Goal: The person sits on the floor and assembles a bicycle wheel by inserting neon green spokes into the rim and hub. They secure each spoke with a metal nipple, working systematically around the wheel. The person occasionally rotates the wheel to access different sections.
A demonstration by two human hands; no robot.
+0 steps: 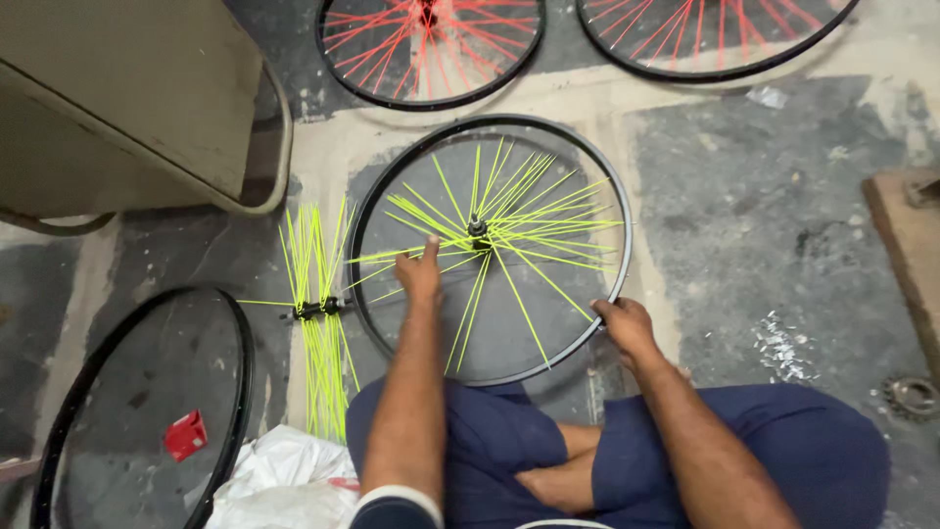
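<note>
While the black rim (490,127) with yellow-green spokes (529,211) lies flat on the floor before the seated person, the left hand (421,274) pinches a spoke beside the hub (478,230); the right hand (622,323) grips the rim's near edge; two red-spoked wheels (431,49) lie beyond it; one bare rim (230,392) and one loose spoke bundle (318,313) lie left.

Bicycle-wheel workshop; rims (147,411), loose spokes (318,323), sprocket (913,395) on concrete floor (764,216)

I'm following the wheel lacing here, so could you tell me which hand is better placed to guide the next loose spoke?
Probably the left hand: its fingers are among the yellow spokes beside the hub. The right hand grips the rim.
</note>
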